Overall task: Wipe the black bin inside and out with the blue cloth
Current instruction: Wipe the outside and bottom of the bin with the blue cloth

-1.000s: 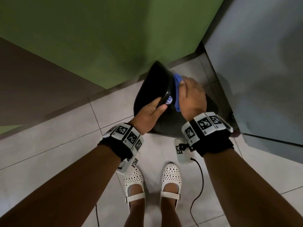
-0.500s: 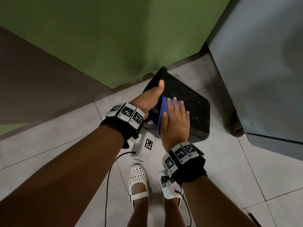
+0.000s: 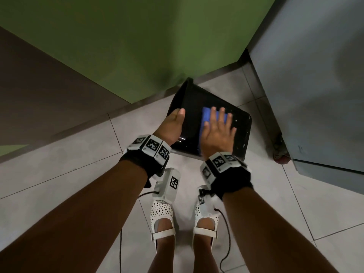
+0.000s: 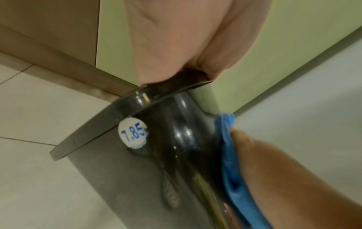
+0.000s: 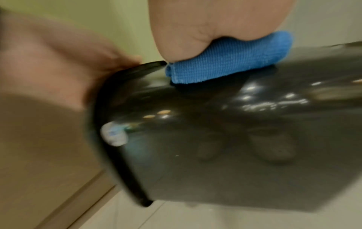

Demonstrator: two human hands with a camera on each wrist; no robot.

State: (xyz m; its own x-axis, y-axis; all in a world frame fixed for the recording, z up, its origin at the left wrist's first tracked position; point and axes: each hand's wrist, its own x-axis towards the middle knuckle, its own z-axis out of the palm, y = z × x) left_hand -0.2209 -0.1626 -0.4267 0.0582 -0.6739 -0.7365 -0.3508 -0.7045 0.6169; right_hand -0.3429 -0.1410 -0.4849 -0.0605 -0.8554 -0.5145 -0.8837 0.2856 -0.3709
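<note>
The black bin [image 3: 241,133] is tipped on its side above the floor, mouth to the left, base to the right. My left hand [image 3: 174,123] grips its rim, thumb on the outer wall and fingers hidden inside. My right hand [image 3: 216,129] lies flat on the upper outer wall and presses the folded blue cloth [image 3: 206,115] against it with straight fingers. The left wrist view shows the rim, a white price sticker [image 4: 132,134] and the cloth [image 4: 227,139] edge-on. In the right wrist view the cloth [image 5: 225,62] sits under my palm, close to the rim of the bin [image 5: 215,139].
A green wall [image 3: 137,36] and a brown panel [image 3: 39,85] stand just behind the bin. To the right is a grey cabinet [image 3: 315,85] with a small wheel [image 3: 279,154] at its foot. My feet in white shoes [image 3: 162,215] stand on pale floor tiles, with cables hanging beside them.
The bin has turned so its outer wall faces up. My right hand with the cloth went from the rim onto that wall and slid along it towards the base.
</note>
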